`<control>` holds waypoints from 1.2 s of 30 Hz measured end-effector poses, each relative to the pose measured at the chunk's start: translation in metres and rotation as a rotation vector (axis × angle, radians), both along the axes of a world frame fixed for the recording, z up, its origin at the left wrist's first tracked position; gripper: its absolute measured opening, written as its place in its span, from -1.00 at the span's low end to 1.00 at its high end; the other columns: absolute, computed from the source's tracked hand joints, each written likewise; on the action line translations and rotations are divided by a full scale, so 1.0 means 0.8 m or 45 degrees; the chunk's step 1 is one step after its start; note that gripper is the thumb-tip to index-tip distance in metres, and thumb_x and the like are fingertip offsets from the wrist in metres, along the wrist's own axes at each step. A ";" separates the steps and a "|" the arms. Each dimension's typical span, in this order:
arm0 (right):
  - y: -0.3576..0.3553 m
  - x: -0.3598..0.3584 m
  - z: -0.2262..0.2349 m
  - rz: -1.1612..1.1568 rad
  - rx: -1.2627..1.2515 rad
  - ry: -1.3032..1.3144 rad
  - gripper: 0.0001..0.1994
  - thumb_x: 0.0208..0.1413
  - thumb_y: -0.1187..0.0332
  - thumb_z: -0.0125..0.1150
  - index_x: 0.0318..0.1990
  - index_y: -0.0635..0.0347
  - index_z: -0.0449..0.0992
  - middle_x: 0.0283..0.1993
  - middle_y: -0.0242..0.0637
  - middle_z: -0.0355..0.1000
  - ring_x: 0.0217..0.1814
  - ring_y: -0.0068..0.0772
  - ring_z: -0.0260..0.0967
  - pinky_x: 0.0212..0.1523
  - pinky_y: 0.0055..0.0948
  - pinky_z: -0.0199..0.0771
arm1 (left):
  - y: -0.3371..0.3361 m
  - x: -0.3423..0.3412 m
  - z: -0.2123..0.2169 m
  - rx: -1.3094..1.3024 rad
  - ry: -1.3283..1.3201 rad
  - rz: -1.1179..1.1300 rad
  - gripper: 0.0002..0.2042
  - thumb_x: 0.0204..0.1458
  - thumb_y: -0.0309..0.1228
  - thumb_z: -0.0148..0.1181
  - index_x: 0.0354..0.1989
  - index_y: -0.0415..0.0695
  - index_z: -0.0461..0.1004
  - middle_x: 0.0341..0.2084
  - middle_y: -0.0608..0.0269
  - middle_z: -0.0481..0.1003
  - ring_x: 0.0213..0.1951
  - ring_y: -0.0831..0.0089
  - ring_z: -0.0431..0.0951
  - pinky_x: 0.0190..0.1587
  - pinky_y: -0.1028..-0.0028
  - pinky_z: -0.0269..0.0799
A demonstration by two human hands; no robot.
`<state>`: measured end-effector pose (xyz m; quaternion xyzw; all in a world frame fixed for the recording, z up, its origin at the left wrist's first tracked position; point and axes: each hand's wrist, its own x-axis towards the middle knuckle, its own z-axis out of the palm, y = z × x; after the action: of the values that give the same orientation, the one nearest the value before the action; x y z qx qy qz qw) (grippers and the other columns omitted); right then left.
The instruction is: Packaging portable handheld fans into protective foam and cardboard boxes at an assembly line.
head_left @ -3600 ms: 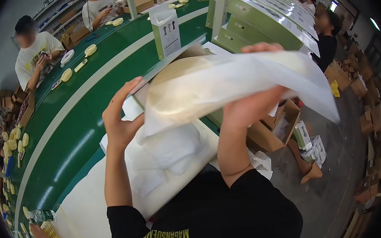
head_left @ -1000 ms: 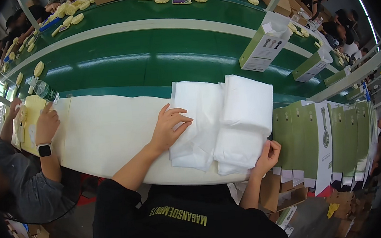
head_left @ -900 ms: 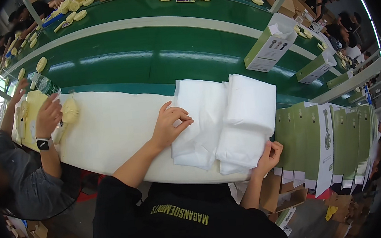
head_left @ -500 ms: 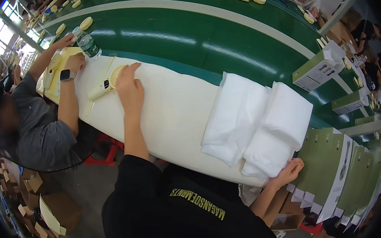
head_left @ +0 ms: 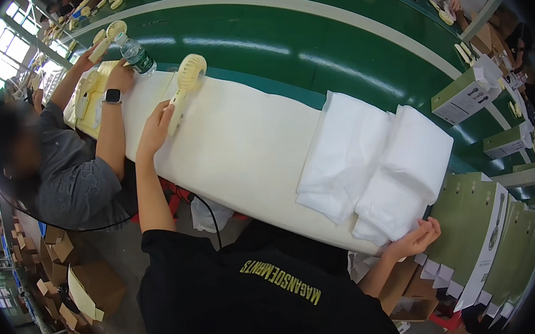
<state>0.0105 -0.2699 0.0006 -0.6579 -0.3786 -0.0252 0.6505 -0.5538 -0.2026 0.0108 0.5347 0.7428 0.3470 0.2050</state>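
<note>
My left hand [head_left: 157, 129] is closed round the handle of a cream handheld fan [head_left: 192, 72]. The fan is raised over the white-covered table, its round head pointing away from me. My right hand [head_left: 417, 238] rests at the table's near right corner, beside the lower edge of a stack of white soft sheets or bags [head_left: 389, 210]. Its fingers are loosely curled and apart, and I see nothing in them. A second white stack [head_left: 343, 154] lies just to the left of that one.
A co-worker at the left holds another cream fan [head_left: 99, 51]; a water bottle [head_left: 137, 54] stands by their arm. Beyond runs a green conveyor [head_left: 243, 35]. Green boxes [head_left: 466, 216] stand at the right. Cardboard boxes [head_left: 103, 286] lie on the floor at left.
My left hand has taken the fan by its handle and lifted it from the table. The co-worker has also raised a fan. My right hand stays by the white stack.
</note>
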 end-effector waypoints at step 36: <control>-0.084 -0.066 0.024 1.292 -0.339 1.593 -0.45 0.26 -0.05 -0.18 0.12 0.28 0.13 -0.07 -0.12 0.25 -0.52 -0.37 0.24 -0.62 -0.47 0.34 | -0.007 0.383 0.015 0.160 -0.130 -1.264 -0.92 0.01 -0.45 0.19 -0.33 -0.14 0.52 -0.45 0.25 0.52 -0.46 0.36 0.50 -0.42 0.43 0.42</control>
<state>-0.0419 -0.3370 0.0202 -0.3704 -0.1969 0.6897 0.5901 -0.2475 -0.2078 0.0227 0.8172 0.3655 0.2773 0.3489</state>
